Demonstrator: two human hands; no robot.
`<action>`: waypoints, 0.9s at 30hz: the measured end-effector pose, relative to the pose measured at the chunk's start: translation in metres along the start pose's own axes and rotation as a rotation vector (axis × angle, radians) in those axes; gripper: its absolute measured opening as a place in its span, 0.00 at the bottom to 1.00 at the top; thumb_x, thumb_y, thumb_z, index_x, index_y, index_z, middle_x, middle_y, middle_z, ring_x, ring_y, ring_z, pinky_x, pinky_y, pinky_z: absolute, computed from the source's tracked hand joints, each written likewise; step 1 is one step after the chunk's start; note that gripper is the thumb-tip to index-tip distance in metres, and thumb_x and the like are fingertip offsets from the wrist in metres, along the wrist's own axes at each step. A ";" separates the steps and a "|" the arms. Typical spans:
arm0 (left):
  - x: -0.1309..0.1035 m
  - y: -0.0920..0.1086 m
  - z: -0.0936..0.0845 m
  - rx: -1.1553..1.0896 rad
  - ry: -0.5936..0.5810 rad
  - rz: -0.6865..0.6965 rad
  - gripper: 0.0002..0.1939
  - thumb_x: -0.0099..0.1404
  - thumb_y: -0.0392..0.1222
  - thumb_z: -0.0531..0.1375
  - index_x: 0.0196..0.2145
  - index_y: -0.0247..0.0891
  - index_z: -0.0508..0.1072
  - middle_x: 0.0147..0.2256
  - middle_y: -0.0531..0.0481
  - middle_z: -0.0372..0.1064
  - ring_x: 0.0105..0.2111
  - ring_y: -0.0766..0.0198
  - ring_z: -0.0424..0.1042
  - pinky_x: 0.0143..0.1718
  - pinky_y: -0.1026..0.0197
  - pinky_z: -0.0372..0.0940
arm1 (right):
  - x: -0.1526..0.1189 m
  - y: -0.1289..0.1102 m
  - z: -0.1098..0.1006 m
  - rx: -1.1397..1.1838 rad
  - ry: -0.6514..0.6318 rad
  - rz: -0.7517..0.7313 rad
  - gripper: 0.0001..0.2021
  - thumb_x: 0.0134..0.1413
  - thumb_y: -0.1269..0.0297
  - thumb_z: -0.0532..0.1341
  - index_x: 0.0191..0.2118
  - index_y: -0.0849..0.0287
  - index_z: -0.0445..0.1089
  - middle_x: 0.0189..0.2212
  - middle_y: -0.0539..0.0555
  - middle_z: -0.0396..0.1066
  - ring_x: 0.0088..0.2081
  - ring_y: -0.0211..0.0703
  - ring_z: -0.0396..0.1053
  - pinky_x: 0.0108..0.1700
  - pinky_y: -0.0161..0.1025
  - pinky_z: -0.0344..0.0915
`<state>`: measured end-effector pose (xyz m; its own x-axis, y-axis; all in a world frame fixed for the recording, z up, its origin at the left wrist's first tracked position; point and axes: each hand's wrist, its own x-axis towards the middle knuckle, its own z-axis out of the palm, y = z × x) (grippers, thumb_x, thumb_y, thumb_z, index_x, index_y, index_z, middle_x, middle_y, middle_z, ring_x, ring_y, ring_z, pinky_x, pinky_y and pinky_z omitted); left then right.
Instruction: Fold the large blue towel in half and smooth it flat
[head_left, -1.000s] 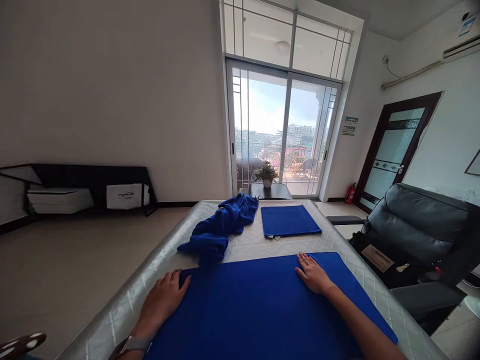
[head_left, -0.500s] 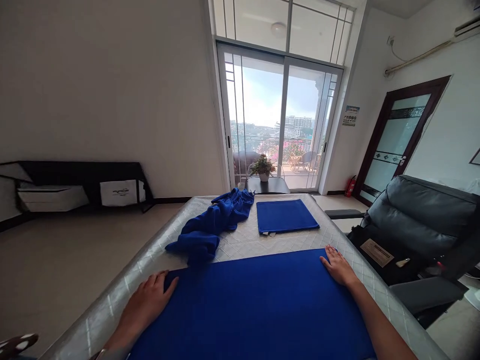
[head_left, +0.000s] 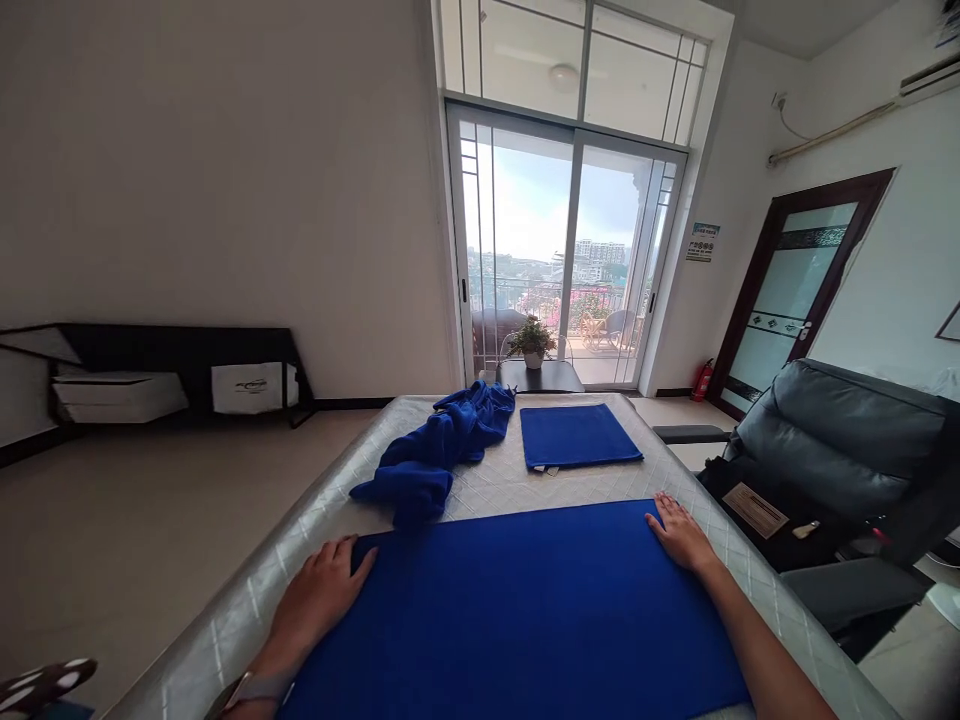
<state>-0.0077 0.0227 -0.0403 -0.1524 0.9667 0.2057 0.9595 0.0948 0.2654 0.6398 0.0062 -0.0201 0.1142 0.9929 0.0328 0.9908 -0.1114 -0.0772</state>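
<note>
A blue towel [head_left: 510, 610] lies spread flat on the pale quilted mattress [head_left: 487, 492] in front of me. My left hand [head_left: 319, 590] rests at its far left corner, thumb apart from the fingers, palm down. On the far right corner lies my right hand [head_left: 681, 532], fingers stretched out flat on the cloth. Beyond the towel's far edge sits a folded blue towel [head_left: 581, 437] with small white tags. To its left is a crumpled blue cloth [head_left: 442, 450], its near end close to the spread towel's edge.
A dark armchair [head_left: 855, 440] holding a black bag stands to the right, near the mattress edge. A potted plant [head_left: 532, 345] stands on a small dark table past the far end. At left, a black rack [head_left: 180, 345] holds white boxes.
The view has shifted slightly, so everything sits a little further right and lower. Both hands keep their places on the towel's corners.
</note>
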 end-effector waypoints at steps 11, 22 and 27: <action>-0.004 0.006 -0.008 -0.007 0.012 0.022 0.44 0.67 0.63 0.43 0.62 0.22 0.70 0.61 0.27 0.70 0.60 0.37 0.69 0.63 0.41 0.61 | -0.017 -0.112 -0.033 -0.105 0.085 -0.096 0.31 0.66 0.68 0.47 0.72 0.70 0.59 0.72 0.66 0.53 0.74 0.54 0.49 0.74 0.53 0.42; -0.010 0.011 -0.018 -0.027 -0.003 0.008 0.41 0.68 0.62 0.44 0.61 0.27 0.71 0.61 0.29 0.70 0.61 0.38 0.68 0.61 0.41 0.63 | -0.058 -0.325 0.006 0.346 -0.034 -0.650 0.36 0.73 0.47 0.44 0.75 0.66 0.50 0.75 0.61 0.46 0.76 0.51 0.43 0.75 0.53 0.42; -0.007 0.008 -0.011 -0.006 0.015 0.015 0.38 0.69 0.61 0.44 0.60 0.28 0.71 0.61 0.31 0.70 0.61 0.39 0.68 0.64 0.41 0.61 | -0.045 -0.311 0.006 0.339 -0.092 -0.600 0.35 0.73 0.47 0.43 0.76 0.64 0.48 0.76 0.60 0.44 0.76 0.49 0.40 0.76 0.51 0.38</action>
<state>-0.0020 0.0138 -0.0292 -0.1420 0.9643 0.2236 0.9603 0.0794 0.2675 0.3262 -0.0038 -0.0035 -0.4674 0.8801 0.0837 0.8016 0.4618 -0.3798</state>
